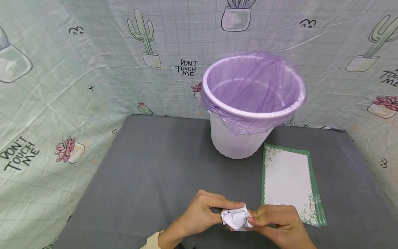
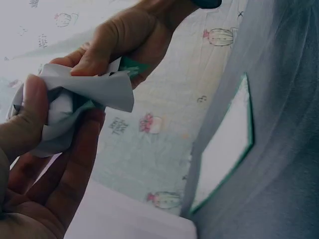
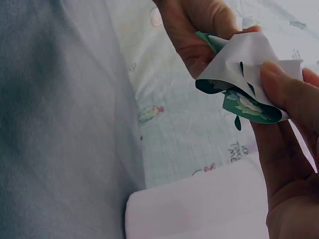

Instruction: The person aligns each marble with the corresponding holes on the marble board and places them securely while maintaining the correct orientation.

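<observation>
A crumpled sheet of paper (image 1: 236,218) is held low in the head view, pinched from both sides. My left hand (image 1: 203,212) grips its left side between thumb and fingers. From the right, my right hand (image 1: 276,219) pinches the other side. In the left wrist view the wadded paper (image 2: 94,89) shows white folds and a loose flap, with a bit of green edge. The right wrist view shows the paper's (image 3: 249,102) printed green side with a pale flower. Its inner folds are hidden.
A white bin (image 1: 237,141) lined with a purple plastic bag (image 1: 248,124) stands at the back of the grey table (image 1: 149,180). Several green-bordered sheets (image 1: 287,176) lie stacked to its right, near my right hand. Cactus-print cloth (image 1: 174,34) hangs around the table.
</observation>
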A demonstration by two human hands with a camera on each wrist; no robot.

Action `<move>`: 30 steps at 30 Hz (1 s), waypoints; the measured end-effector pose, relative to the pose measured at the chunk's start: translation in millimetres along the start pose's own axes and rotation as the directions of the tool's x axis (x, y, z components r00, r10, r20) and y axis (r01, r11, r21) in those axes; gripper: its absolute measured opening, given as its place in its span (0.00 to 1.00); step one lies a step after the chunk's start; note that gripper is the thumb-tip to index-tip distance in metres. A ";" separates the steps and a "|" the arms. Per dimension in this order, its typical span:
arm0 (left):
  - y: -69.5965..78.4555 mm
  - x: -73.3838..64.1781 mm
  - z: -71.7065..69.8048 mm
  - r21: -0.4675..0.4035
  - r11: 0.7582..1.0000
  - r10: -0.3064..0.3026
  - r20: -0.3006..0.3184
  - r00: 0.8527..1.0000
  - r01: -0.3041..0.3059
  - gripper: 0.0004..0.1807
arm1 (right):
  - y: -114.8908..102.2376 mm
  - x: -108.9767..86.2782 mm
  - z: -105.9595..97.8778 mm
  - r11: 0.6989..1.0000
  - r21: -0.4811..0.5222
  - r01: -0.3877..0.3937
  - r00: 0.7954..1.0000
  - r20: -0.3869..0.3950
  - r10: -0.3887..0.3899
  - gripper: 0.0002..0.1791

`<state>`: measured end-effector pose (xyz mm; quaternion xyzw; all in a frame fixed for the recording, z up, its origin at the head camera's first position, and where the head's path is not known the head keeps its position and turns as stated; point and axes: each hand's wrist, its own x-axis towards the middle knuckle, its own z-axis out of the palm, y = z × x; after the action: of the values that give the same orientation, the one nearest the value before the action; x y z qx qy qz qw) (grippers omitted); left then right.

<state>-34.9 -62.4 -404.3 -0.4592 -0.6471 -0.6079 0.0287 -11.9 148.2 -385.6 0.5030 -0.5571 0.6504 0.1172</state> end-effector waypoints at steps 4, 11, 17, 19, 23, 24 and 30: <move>16.3 6.8 -0.8 0.012 1.000 -0.005 -0.010 1.000 0.005 0.10 | -0.2 -1.7 2.6 1.000 -0.014 0.018 1.000 0.015 -0.018 0.18; 27.3 16.1 2.6 0.028 0.998 -0.053 -0.037 0.998 0.054 0.12 | 6.8 0.9 2.7 0.994 -0.016 0.110 0.993 0.040 -0.109 0.13; 14.0 18.0 8.3 -0.040 0.999 -0.027 -0.109 0.994 0.023 0.12 | 6.7 1.5 1.1 0.995 -0.071 0.068 0.998 0.006 -0.068 0.13; 4.9 14.2 8.4 -0.154 0.988 -0.043 -0.150 0.988 0.020 0.11 | 6.4 2.6 2.9 0.993 -0.111 0.032 0.999 -0.026 -0.035 0.15; -14.5 0.8 5.7 -0.459 0.887 -0.143 -0.189 0.972 0.042 0.07 | 7.5 6.6 9.4 0.983 -0.180 -0.017 0.999 -0.048 0.009 0.20; -18.5 -2.3 5.0 -0.525 0.850 -0.168 -0.187 0.968 0.047 0.09 | 7.3 7.1 10.5 0.984 -0.174 -0.036 0.999 -0.032 0.031 0.22; -27.9 -8.0 1.1 -0.740 0.665 -0.237 -0.078 0.968 0.103 0.18 | 8.1 3.9 9.8 0.994 -0.063 -0.094 0.990 0.097 0.100 0.33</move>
<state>-47.2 -61.5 -430.6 -0.3171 -0.3861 -0.8514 -0.1596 -14.4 135.5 -388.7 0.5036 -0.6047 0.6128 0.0719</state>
